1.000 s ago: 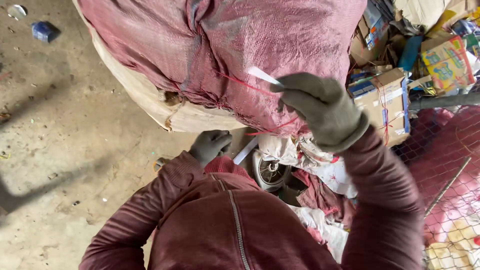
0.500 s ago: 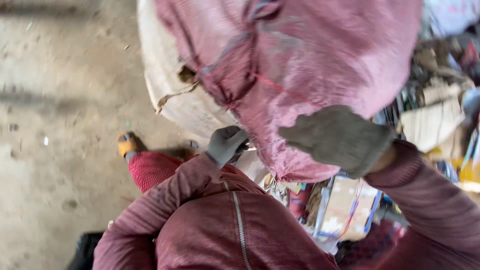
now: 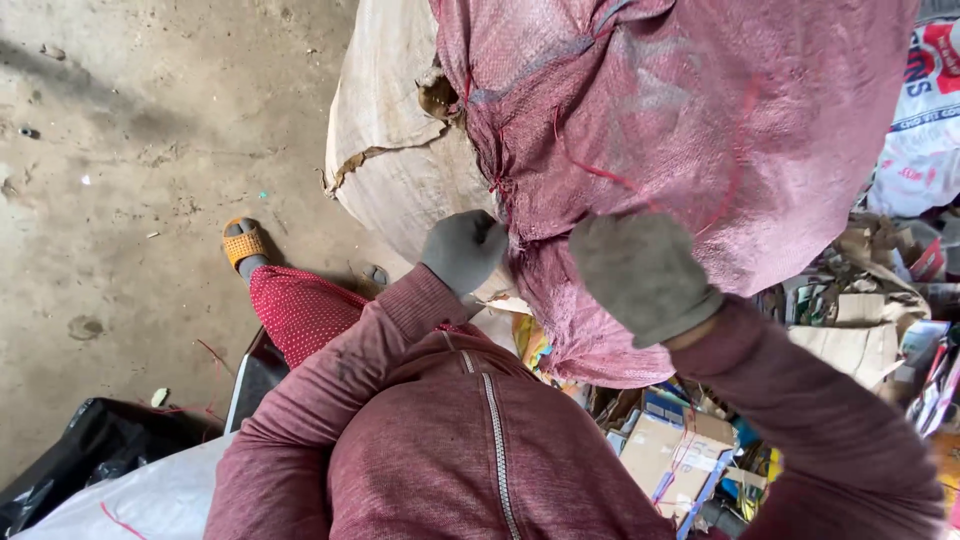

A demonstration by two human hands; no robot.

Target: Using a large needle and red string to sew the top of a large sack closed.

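1. Head view, the thing in hand: a big pink mesh sack (image 3: 690,130) fills the frame from 12 to 2 o'clock. It bulges full, its woven skin is faded and dusty, and red string runs across it in loose stitches and a seam near its left edge.
2. The sack's lower end hangs down to about 5 o'clock of centre, over a heap of flattened cardboard (image 3: 680,455) and paper scraps.
3. Behind it at 11 o'clock sits a tan woven sack (image 3: 385,150), torn along its edge and touching the pink one.
4. The left hand (image 3: 462,250), in a grey glove, is curled into a closed grip on the sack's left edge by the seam.
5. The right hand (image 3: 640,272), also gloved in grey, is bunched against the sack's front; whether it pinches mesh or string I cannot tell.
6. Edges and room: the concrete floor (image 3: 130,200) spreads from 9 to 11 o'clock, the only open ground.
7. A foot in an orange sandal (image 3: 245,243) stands at 9 o'clock of the left hand.
8. A black bag (image 3: 90,455) lies at 8 o'clock; clutter crowds 3 to 5 o'clock.
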